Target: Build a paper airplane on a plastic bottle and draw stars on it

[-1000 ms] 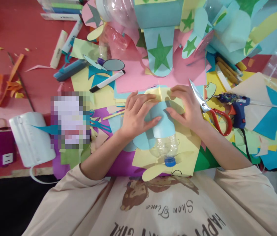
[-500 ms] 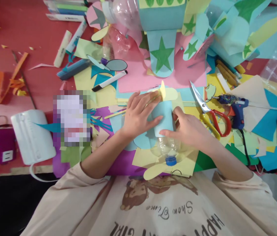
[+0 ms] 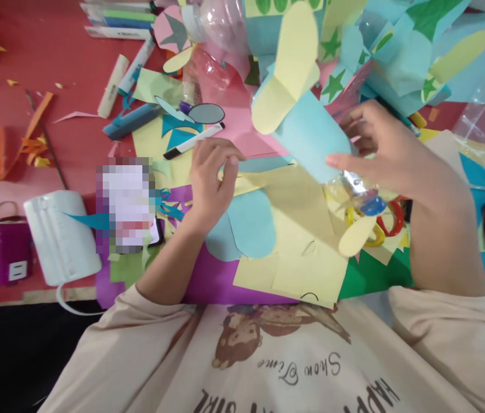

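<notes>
Working over a yellow sheet [image 3: 296,226]. Holding a bottle [image 3: 317,143], wrapped in blue paper, aslant above the sheet's upper right, the right hand [image 3: 382,149] closed round it, thumb in front. Bending the left hand [image 3: 213,178] loosely near the sheet's upper left; cannot tell whether pinching anything. Seen further: scissors [image 3: 394,218], partly hidden, right of the sheet; blue cutout [image 3: 253,223], on its left side; marker [image 3: 193,140], beyond its upper left; blue cap [image 3: 374,204] on the bottle, off its right edge.
</notes>
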Available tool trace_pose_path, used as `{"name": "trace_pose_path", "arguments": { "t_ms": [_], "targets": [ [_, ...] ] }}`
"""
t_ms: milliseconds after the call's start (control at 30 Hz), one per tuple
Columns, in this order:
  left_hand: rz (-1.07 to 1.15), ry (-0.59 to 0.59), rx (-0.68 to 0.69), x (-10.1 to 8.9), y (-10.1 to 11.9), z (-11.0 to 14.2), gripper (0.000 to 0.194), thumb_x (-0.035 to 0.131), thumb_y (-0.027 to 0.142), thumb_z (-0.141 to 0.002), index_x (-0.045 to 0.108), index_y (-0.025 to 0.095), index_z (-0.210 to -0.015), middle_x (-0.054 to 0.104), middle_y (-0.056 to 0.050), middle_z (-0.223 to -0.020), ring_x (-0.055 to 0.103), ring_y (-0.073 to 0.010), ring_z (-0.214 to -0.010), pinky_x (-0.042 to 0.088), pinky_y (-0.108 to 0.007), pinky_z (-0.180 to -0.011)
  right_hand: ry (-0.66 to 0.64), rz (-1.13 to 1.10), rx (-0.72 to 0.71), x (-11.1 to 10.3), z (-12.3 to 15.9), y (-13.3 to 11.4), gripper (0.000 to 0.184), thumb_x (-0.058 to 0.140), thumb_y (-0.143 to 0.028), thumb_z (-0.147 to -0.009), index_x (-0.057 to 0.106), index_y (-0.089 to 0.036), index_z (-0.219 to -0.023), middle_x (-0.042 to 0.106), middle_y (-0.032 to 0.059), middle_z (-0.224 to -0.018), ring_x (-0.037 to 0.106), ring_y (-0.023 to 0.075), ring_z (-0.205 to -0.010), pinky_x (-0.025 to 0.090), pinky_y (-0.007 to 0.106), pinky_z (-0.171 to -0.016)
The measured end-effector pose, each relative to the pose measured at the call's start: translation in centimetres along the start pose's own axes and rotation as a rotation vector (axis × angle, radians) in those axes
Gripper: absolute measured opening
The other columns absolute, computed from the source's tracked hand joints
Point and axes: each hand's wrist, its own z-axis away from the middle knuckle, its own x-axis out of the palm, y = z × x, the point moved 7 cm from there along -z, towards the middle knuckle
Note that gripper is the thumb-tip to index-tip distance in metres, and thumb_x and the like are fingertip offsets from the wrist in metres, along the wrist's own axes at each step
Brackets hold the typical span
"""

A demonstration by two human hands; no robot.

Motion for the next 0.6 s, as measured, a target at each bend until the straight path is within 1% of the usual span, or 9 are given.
{"name": "trace_pose_path", "arguments": {
  "t_ms": [67, 133, 200, 233, 300, 367, 500, 533, 600],
  "targets": [
    [-0.035, -0.151, 0.067, 1.0, 0.1, 0.0, 0.033, 0.034, 0.035, -0.101, 0.056, 0.025, -0.078, 0.064, -0.002, -0.078, 0.061, -0.0185, -0.078, 0.048, -0.040, -0.078, -0.013, 0.054, -0.034, 0.1, -1.6, -0.3, 0.045, 0.078, -0.043, -0.075, 0.058, -0.021, -0.109, 0.068, 0.0077, -0.110, 0.067, 0.0243, -0.097, 0.053, 0.037, -0.076],
    [-0.090, -0.305, 0.180, 2.2, 0.7, 0.4, 0.032, 0.038, 0.033, -0.097, 0.055, 0.024, -0.071, 0.062, -0.001, -0.069, 0.058, -0.0172, -0.065, 0.045, -0.036, -0.065, -0.031, 0.127, -0.072, 0.9, -3.2, -0.7, 0.045, 0.079, -0.041, -0.074, 0.061, -0.022, -0.111, 0.070, 0.0072, -0.110, 0.067, 0.0278, -0.100, 0.055, 0.041, -0.081],
    [-0.156, -0.419, 0.261, 3.2, 1.3, 0.9, 0.026, 0.044, 0.032, -0.092, 0.058, 0.024, -0.072, 0.063, -0.002, -0.067, 0.058, -0.0181, -0.063, 0.042, -0.034, -0.059, -0.065, 0.164, -0.128, 2.1, -4.4, -1.3, 0.046, 0.079, -0.045, -0.073, 0.064, -0.024, -0.111, 0.071, 0.0057, -0.103, 0.068, 0.0285, -0.095, 0.056, 0.044, -0.081],
    [-0.187, -0.459, 0.271, 3.5, 1.5, 1.0, 0.022, 0.047, 0.032, -0.089, 0.060, 0.023, -0.074, 0.065, -0.003, -0.070, 0.060, -0.0194, -0.066, 0.041, -0.034, -0.059, -0.086, 0.166, -0.168, 2.6, -5.0, -1.7, 0.044, 0.078, -0.046, -0.073, 0.065, -0.025, -0.111, 0.072, 0.0050, -0.101, 0.068, 0.0284, -0.093, 0.056, 0.045, -0.081],
    [-0.242, -0.526, 0.249, 3.8, 1.7, 1.2, 0.015, 0.052, 0.030, -0.085, 0.063, 0.020, -0.083, 0.068, -0.006, -0.077, 0.064, -0.0227, -0.074, 0.041, -0.034, -0.059, -0.134, 0.175, -0.222, 3.7, -6.0, -2.2, 0.042, 0.078, -0.042, -0.073, 0.067, -0.026, -0.111, 0.073, 0.0039, -0.100, 0.069, 0.0281, -0.092, 0.056, 0.046, -0.085],
    [-0.320, -0.580, 0.225, 3.9, 1.8, 1.2, 0.015, 0.053, 0.027, -0.083, 0.065, 0.018, -0.087, 0.069, -0.007, -0.082, 0.064, -0.0241, -0.076, 0.038, -0.033, -0.057, -0.169, 0.178, -0.260, 4.5, -6.9, -2.7, 0.042, 0.079, -0.037, -0.072, 0.068, -0.026, -0.112, 0.073, 0.0035, -0.102, 0.069, 0.0279, -0.092, 0.056, 0.046, -0.088],
    [-0.429, -0.665, 0.235, 4.1, 1.9, 1.5, 0.014, 0.050, 0.021, -0.082, 0.064, 0.018, -0.084, 0.069, -0.006, -0.081, 0.062, -0.0204, -0.067, 0.031, -0.031, -0.051, -0.187, 0.101, -0.392, 5.5, -8.7, -3.7, 0.042, 0.080, -0.042, -0.072, 0.069, -0.027, -0.109, 0.074, 0.0015, -0.107, 0.070, 0.0283, -0.098, 0.056, 0.044, -0.090],
    [-0.428, -0.674, 0.242, 4.2, 1.9, 1.6, 0.015, 0.049, 0.020, -0.083, 0.064, 0.018, -0.083, 0.069, -0.006, -0.080, 0.061, -0.0193, -0.065, 0.030, -0.031, -0.051, -0.198, 0.092, -0.410, 5.7, -9.0, -3.9, 0.041, 0.080, -0.042, -0.073, 0.070, -0.027, -0.109, 0.074, 0.0008, -0.109, 0.069, 0.0289, -0.101, 0.056, 0.045, -0.091],
    [-0.395, -0.671, 0.260, 4.3, 2.0, 1.7, 0.018, 0.046, 0.020, -0.086, 0.064, 0.018, -0.082, 0.069, -0.006, -0.079, 0.061, -0.0186, -0.063, 0.029, -0.030, -0.050, -0.211, 0.107, -0.415, 5.9, -9.1, -4.2, 0.037, 0.078, -0.036, -0.076, 0.069, -0.026, -0.111, 0.072, 0.0006, -0.119, 0.066, 0.0299, -0.112, 0.053, 0.047, -0.098]
  ]
}}
